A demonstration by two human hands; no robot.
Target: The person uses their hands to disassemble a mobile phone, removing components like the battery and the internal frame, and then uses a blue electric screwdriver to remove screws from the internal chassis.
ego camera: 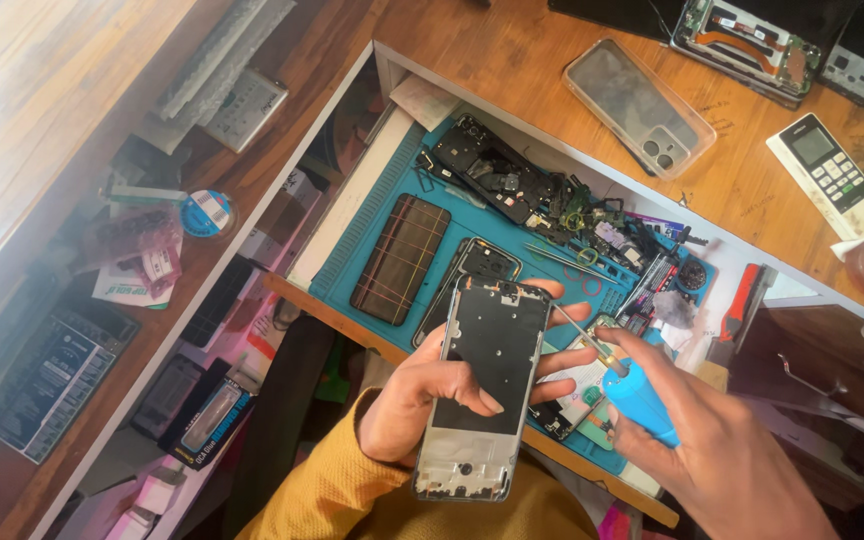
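One opened phone frame (479,385), black inner plate, bare metal at its lower end, held upright over the blue mat's (377,215) near edge, left hand (422,395) clasped round it, thumb across the plate. Right hand (722,465) clenched on one blue screwdriver (624,385), tip beside the frame's right edge. One clear case (639,107) and one white remote (829,174) on the desk's far side.

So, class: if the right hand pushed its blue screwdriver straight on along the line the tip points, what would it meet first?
Probably the right edge of the opened phone frame held in the left hand; the right hand aims the screwdriver up-left, though depth is unclear.
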